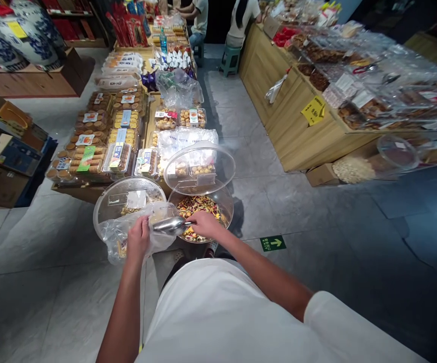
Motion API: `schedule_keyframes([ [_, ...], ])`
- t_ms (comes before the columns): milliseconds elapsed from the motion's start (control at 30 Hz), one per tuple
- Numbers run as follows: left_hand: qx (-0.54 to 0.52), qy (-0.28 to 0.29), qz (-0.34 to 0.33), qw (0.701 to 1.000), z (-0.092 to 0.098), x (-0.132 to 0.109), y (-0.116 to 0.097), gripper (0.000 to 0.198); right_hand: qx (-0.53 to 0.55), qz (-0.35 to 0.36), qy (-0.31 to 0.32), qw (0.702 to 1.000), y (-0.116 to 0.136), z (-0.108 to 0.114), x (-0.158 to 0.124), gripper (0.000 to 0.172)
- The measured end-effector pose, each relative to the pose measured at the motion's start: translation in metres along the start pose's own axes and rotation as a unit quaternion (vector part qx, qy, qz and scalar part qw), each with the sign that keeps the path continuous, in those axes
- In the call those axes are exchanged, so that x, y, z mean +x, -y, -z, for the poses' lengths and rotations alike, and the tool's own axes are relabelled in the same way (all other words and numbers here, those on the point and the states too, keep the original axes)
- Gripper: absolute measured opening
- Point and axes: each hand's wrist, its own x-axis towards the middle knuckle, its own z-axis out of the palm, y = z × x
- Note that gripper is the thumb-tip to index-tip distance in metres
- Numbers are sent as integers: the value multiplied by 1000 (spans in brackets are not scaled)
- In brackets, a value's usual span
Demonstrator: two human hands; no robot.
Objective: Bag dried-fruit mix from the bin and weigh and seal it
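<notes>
Working over tub (228, 216) of mixed pieces with right grip (205, 225), likely limiting spills; clasping clear bag (118, 234) in curled left grip (139, 235), best with mouth spread wide; holding metal scoop (170, 225) at bag, fingers wrapped, best tipped slowly.

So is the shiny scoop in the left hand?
No, the right hand holds the scoop by its handle, while the left hand grips the clear bag.

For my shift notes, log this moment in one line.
left hand: holding clear bag; right hand: gripping metal scoop by handle, bowl pointing toward bag; open tub: colourful dried-looking pieces inside
</notes>
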Motion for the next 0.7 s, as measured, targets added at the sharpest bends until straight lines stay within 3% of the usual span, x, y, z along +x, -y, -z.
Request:
schedule_keyframes([
  [100,4,-8,10,1000,0,1,0,48,45,-91,-23,995,-42,24,-23,37],
  [200,8,-8,19,1000,1,4,-2,48,40,-159,-46,985,-86,26,-30,33],
  [300,19,-8,16,1000,1,8,-4,49,21,-230,-22,973,-121,2,-15,34],
  [433,31,-6,15,999,-1,12,-7,48,-7,-292,36,956,-151,-44,26,33],
  [700,46,-14,40,998,1,3,-17,46,7,-272,137,952,-181,-102,89,34],
])
